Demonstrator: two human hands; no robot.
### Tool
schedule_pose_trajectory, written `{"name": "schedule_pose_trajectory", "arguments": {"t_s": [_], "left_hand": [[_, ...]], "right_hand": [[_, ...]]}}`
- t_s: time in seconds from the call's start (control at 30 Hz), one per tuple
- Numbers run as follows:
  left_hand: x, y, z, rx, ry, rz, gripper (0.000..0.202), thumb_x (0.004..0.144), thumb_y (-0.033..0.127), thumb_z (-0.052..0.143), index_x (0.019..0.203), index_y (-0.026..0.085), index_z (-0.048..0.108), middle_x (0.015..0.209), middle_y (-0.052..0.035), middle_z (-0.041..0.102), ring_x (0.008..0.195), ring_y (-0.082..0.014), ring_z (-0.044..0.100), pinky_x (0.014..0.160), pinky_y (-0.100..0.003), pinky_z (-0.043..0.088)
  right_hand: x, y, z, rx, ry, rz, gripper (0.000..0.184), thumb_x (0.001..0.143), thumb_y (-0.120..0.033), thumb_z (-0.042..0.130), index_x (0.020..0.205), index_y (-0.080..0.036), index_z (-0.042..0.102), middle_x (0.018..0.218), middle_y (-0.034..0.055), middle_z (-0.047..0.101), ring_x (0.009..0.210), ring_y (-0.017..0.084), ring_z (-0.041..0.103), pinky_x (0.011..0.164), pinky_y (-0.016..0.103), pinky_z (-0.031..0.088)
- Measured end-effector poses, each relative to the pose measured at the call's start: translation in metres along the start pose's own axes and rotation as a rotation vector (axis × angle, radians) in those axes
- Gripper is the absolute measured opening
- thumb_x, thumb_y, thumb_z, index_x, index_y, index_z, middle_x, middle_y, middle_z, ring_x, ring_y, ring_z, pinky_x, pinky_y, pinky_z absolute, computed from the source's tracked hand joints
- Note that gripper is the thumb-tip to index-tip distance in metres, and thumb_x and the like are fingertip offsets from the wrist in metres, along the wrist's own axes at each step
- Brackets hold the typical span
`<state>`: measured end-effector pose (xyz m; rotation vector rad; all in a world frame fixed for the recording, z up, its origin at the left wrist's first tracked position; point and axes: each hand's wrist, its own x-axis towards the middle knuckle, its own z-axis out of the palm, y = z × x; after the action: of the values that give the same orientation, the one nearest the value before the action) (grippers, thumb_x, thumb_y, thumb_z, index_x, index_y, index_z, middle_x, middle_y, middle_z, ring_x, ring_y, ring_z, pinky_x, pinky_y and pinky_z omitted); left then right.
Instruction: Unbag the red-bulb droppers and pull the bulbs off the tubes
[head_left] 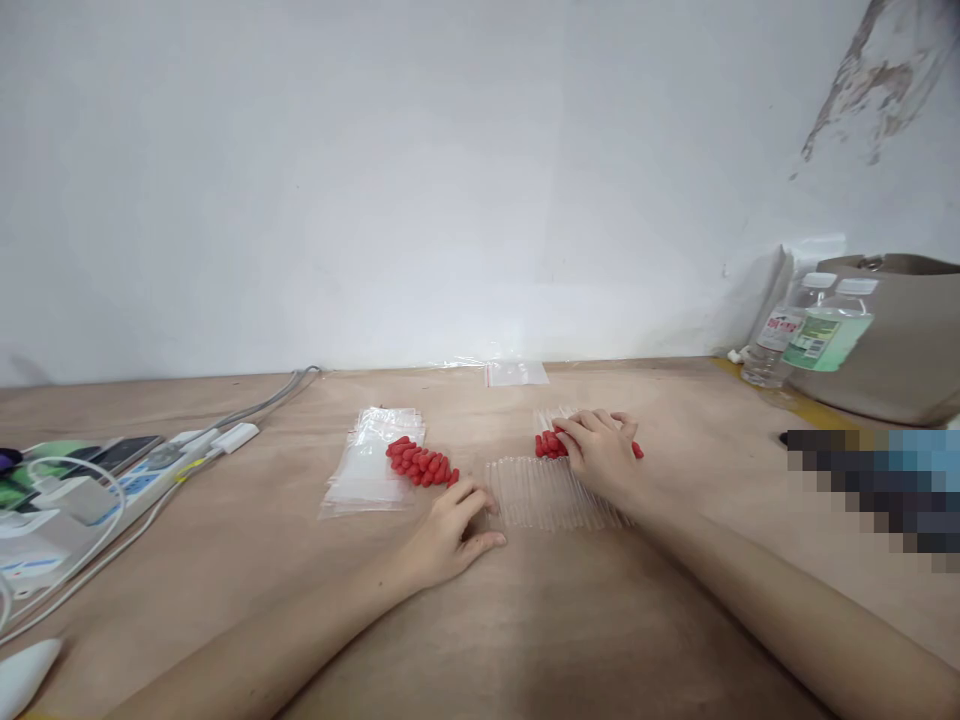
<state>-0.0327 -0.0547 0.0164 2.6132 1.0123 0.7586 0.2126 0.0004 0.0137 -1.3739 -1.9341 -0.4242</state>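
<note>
Left hand: the person's left hand [448,530] rests low over the desk [247,600], fingers bent and thumb set apart with a gap between; its fingertips are at the near left end of the tube row, and whether they touch it is unclear.
Right hand: the right hand [600,455] lies palm down over the red bulbs, fingers bent; whether it pinches one cannot be told.
Clear tubes: a row of slender clear tubes [540,495] lies side by side on the desk between the hands, its right part under the right wrist.
Red bulbs, right: a line of red bulbs [551,443] sits just beyond that row, partly hidden by the right hand, with more clear tubes [551,418] behind it.
Red bulbs, left: a loose heap of red bulbs [420,463] lies beyond the left hand, against the right side of the bags.
Zip bags: a stack of clear zip bags [367,475] lies left of the heap; a single zip bag [519,374] lies by the wall [420,200].
Left side: a power strip [135,487] with chargers and cables.
Right side: two plastic bottles [825,335] stand before a tan bag [907,340].
</note>
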Motion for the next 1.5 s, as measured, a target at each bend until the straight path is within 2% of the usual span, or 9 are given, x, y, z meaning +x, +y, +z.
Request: {"name": "schedule_pose_trajectory", "arguments": {"t_s": [0.2,0.3,0.47,0.57,0.67,0.83,0.97,1.13,1.5], "left_hand": [[0.004,-0.002,0.005,-0.019,0.024,-0.019,0.015,0.08,0.03,0.055,0.089,0.019,0.051,0.092,-0.0038,0.054,0.079,-0.0149,0.052,0.069,-0.026,0.044],[0.001,-0.001,0.006,0.013,0.114,0.013,0.02,0.079,0.031,0.056,0.095,0.02,0.051,0.098,-0.006,0.053,0.088,-0.0174,0.052,0.076,-0.03,0.044],[-0.001,0.0,0.008,0.197,0.346,0.11,0.037,0.082,0.028,0.052,0.117,0.02,0.044,0.113,-0.0111,0.051,0.105,-0.0234,0.045,0.09,-0.042,0.036],[0.002,-0.001,0.01,0.289,0.304,0.186,0.035,0.083,0.027,0.05,0.118,0.022,0.046,0.111,-0.0094,0.055,0.104,-0.0228,0.047,0.087,-0.04,0.037],[0.003,-0.003,0.011,0.348,0.302,0.239,0.02,0.085,0.022,0.049,0.103,0.024,0.056,0.087,-0.0033,0.064,0.083,-0.0172,0.053,0.077,-0.035,0.036],[0.0,-0.005,0.013,0.406,0.276,0.299,0.018,0.084,0.02,0.051,0.102,0.023,0.057,0.078,-0.0013,0.063,0.067,-0.0128,0.05,0.065,-0.03,0.035],[-0.002,-0.001,0.014,0.433,0.23,0.354,0.023,0.085,0.016,0.048,0.107,0.021,0.053,0.076,-0.0023,0.061,0.065,-0.013,0.049,0.062,-0.028,0.035],[-0.002,0.005,0.013,0.418,0.225,0.406,0.012,0.085,0.015,0.047,0.094,0.016,0.055,0.072,-0.003,0.06,0.066,-0.0136,0.052,0.062,-0.029,0.038],[-0.004,0.002,0.018,0.445,0.231,0.414,0.007,0.085,0.014,0.048,0.085,0.013,0.055,0.064,-0.0009,0.057,0.06,-0.0121,0.048,0.059,-0.027,0.036]], "right_hand": [[-0.006,-0.011,-0.011,0.141,0.136,0.012,0.023,0.086,-0.023,0.041,0.092,-0.025,0.063,0.085,0.0032,0.062,0.084,0.017,0.051,0.086,0.04,0.018],[-0.02,-0.02,-0.022,0.23,0.143,-0.06,0.025,0.086,-0.021,0.042,0.096,-0.027,0.064,0.085,0.0021,0.064,0.082,0.015,0.052,0.087,0.039,0.019],[-0.047,-0.033,-0.03,0.359,0.017,-0.278,0.03,0.084,-0.017,0.042,0.1,-0.032,0.062,0.082,-0.0024,0.066,0.08,0.013,0.053,0.088,0.038,0.022],[-0.053,-0.038,-0.033,0.442,-0.071,-0.322,0.031,0.084,-0.015,0.04,0.101,-0.032,0.06,0.08,-0.0026,0.067,0.082,0.014,0.053,0.084,0.036,0.026],[-0.052,-0.042,-0.04,0.526,-0.196,-0.31,0.03,0.085,-0.016,0.039,0.102,-0.029,0.059,0.078,-0.0011,0.065,0.085,0.015,0.053,0.083,0.036,0.027],[-0.046,-0.05,-0.054,0.565,-0.334,-0.254,0.024,0.075,-0.031,0.055,0.097,-0.022,0.056,0.086,0.0015,0.062,0.083,0.016,0.051,0.084,0.036,0.026],[-0.045,-0.059,-0.049,0.449,-0.246,-0.253,0.026,0.075,-0.037,0.057,0.095,-0.021,0.058,0.077,0.0011,0.062,0.075,0.015,0.051,0.083,0.036,0.025],[-0.048,-0.062,-0.035,0.269,-0.112,-0.322,0.019,0.084,-0.03,0.049,0.076,-0.022,0.064,0.06,-0.0016,0.058,0.065,0.011,0.047,0.079,0.034,0.023],[-0.051,-0.055,-0.029,0.175,0.048,-0.473,0.018,0.082,-0.024,0.052,0.065,-0.019,0.058,0.054,-0.0036,0.052,0.063,0.01,0.043,0.083,0.036,0.022]]}}
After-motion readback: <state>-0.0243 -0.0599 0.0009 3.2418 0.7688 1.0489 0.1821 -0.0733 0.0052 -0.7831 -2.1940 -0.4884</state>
